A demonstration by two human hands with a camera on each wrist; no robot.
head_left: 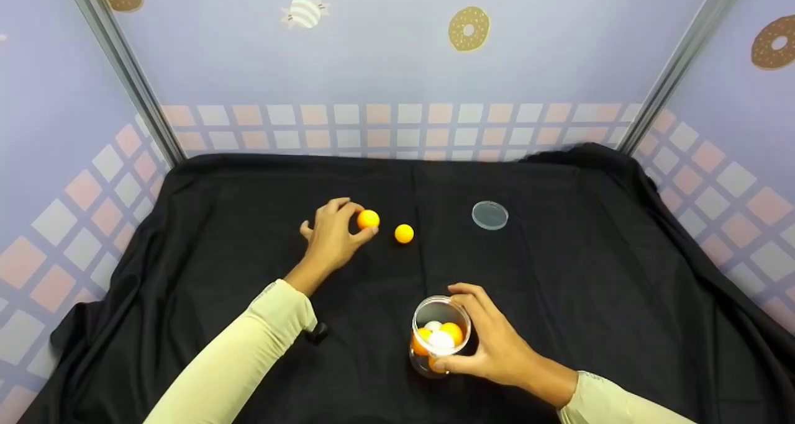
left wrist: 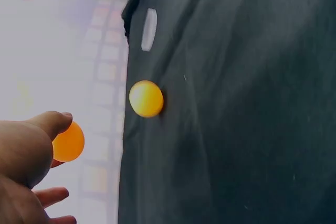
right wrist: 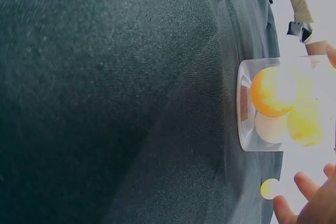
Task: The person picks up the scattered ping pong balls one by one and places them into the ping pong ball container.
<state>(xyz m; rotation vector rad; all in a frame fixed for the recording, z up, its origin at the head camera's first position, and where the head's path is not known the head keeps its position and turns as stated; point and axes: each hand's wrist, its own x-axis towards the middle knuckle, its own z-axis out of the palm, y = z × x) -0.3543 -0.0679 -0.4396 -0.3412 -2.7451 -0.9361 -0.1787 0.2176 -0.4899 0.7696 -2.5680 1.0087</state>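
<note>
My left hand [head_left: 333, 233] pinches an orange ping-pong ball [head_left: 368, 219] between thumb and finger, above the black cloth; the same ball shows at the fingertips in the left wrist view. Just to its right, a second orange ping-pong ball [head_left: 404, 233] lies on the cloth. Close to the near edge, my right hand [head_left: 494, 340] grips a clear plastic jar [head_left: 417, 363] around its upper side. The jar stands upright with no lid on, and several orange and white ping-pong balls [right wrist: 272, 92] are piled inside it.
A round clear lid [head_left: 490, 215] lies flat on the cloth at the back right. Black cloth [head_left: 248, 213] covers the table, with folds along its sides. Patterned walls [head_left: 385, 51] enclose the back and both sides. A small black object [head_left: 318, 333] shows under the left wrist.
</note>
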